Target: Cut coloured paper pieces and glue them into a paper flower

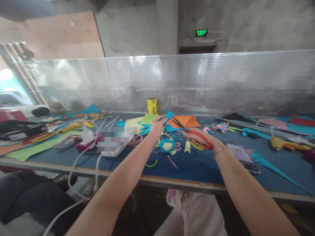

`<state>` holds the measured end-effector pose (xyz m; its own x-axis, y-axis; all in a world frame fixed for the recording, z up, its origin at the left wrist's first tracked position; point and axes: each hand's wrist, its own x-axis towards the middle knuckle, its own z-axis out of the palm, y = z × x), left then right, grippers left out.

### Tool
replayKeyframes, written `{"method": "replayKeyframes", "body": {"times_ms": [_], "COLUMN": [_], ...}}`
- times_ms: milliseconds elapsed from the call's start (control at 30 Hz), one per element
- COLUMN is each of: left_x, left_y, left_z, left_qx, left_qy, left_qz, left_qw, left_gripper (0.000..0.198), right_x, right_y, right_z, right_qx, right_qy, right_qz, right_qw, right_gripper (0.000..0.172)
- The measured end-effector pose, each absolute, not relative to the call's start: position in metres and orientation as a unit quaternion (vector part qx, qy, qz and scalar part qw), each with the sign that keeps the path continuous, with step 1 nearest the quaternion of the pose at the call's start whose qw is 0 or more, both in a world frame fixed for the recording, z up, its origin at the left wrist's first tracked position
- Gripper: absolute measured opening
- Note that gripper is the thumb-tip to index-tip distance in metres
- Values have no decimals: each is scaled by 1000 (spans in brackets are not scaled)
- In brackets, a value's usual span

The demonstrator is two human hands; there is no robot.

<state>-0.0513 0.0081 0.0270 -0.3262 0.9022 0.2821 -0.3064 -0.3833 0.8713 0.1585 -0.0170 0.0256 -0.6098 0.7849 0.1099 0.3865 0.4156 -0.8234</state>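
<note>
My left hand is closed on a blue paper piece, held up above the blue table top. My right hand grips red-handled scissors; their blades are apart and point up-left at the blue paper. Below the hands lies a blue and yellow paper flower among pink and yellow paper strips. An orange folded sheet and green and yellow sheets lie just behind.
A phone lies right of my right wrist, a yellow glue gun farther right. A white power strip with cables sits at left. A yellow roll stands by the perforated metal screen. Paper scraps cover the left side.
</note>
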Motion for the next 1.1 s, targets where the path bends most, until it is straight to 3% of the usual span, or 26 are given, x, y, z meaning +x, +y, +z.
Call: {"method": "replayKeyframes", "body": {"times_ms": [367, 1100], "left_x": [-45, -36], "left_y": [0, -9], "left_z": [31, 31], "left_qx": [394, 479], "left_qy": [315, 340], "left_qz": [739, 652], "left_qw": [447, 479], "left_gripper": [13, 23], "right_x": [158, 146], "right_y": [-9, -14], "right_z": [23, 24], "right_qx": [-361, -362], "right_qy": [-807, -784], "right_qz": [394, 417], "right_qw": [252, 285], "right_gripper": [40, 39]}}
